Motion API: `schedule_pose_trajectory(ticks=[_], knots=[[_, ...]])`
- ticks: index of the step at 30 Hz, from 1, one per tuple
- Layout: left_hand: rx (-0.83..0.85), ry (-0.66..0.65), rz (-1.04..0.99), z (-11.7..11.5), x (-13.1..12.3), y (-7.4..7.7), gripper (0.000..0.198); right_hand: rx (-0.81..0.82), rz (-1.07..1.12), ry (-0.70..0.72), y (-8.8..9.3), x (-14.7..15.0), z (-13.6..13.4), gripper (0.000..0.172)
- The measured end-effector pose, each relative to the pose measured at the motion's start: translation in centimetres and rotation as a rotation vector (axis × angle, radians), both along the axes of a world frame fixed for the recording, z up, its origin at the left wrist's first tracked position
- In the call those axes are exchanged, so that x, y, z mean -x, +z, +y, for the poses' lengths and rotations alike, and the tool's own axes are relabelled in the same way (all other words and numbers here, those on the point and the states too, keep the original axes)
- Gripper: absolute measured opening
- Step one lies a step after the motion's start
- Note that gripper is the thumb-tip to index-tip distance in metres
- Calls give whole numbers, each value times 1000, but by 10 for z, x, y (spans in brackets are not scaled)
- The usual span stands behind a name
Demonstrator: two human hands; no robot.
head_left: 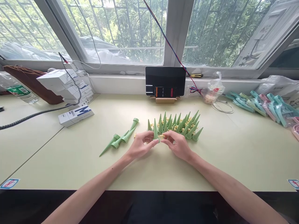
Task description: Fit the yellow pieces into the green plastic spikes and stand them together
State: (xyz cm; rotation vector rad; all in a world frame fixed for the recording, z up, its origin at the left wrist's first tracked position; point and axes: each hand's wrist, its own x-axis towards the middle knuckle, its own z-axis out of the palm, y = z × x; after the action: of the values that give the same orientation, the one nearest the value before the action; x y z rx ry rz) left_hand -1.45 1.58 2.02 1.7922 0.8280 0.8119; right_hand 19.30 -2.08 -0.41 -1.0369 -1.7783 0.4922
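My left hand [140, 144] pinches the base of an upright green cone spike [155, 130] at the middle of the pale table [70, 161]. My right hand [177, 143] meets it from the right, fingers closed on a small yellow piece [161, 136] at the cone's base. Just behind my hands stands a cluster of several green cones [181, 125] with yellow bits among them, points up. To the left lie a few long green spikes [121, 138] flat on the table, side by side.
A phone on a wooden stand [165, 92] leans against a dark tablet [165, 79] by the window sill. White boxes [65, 84] and a water bottle [20, 91] sit at the left, a plastic bag [213, 90] and coloured clips [263, 104] at the right.
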Motion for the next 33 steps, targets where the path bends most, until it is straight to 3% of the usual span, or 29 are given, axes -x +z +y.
schedule_pose_trajectory(ticks=[16,33], knots=[[-181,19,54,-1,1,-3,21,8,-10,-22,-2,0,-1,29],[-404,-65,87,-5,-3,-3,11,77,-51,2,3,0,-3,45]])
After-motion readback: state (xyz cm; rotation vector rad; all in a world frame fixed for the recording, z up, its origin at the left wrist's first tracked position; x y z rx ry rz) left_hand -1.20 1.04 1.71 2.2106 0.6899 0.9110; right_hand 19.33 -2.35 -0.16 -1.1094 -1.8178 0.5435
